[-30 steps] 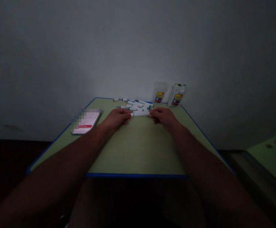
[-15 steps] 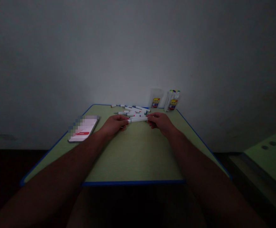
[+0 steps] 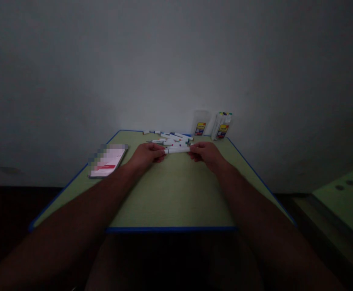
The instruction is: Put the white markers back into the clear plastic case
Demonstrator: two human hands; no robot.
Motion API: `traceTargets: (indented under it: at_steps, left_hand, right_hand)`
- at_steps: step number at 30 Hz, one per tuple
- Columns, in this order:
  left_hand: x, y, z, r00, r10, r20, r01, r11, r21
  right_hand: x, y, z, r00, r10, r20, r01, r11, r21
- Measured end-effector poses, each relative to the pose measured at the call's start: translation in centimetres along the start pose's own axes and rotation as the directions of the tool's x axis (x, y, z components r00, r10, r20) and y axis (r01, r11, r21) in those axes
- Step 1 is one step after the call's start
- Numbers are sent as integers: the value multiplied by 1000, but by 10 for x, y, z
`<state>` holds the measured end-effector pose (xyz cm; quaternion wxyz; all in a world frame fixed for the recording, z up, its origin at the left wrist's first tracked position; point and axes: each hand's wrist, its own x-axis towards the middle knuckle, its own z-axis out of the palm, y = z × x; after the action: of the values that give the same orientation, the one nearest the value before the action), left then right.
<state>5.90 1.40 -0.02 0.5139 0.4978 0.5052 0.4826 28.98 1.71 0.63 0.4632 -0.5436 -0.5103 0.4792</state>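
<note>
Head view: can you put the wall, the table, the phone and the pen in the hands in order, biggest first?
1. Wall
2. Table
3. Phone
4. Pen, partly hidden

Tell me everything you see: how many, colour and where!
Table: one, green, blue edge, picture's middle
Wall: one, grey, behind table
Panel: one, green, far right
Phone: one, pale screen, table's left side
Held marker: one, white, picture's centre
Loose markers: too jumbled to count, mostly white, behind it
Clear case: one, colourless, table's far edge
Case of markers: one, clear, right of it
Left hand: one, bare, gripping marker's left end
Right hand: one, bare, gripping marker's right end
Forearms: two, bare, partly over table
Legs: two, dim, below table
</note>
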Motion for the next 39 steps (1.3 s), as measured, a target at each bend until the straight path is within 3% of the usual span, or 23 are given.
traceTargets:
  at_steps: [39]
  left_hand:
    - [-1,-5,1,998,67,-10,-66,996,56]
  right_hand:
    - [-3,1,-2,999,2,38,-3,1000,27]
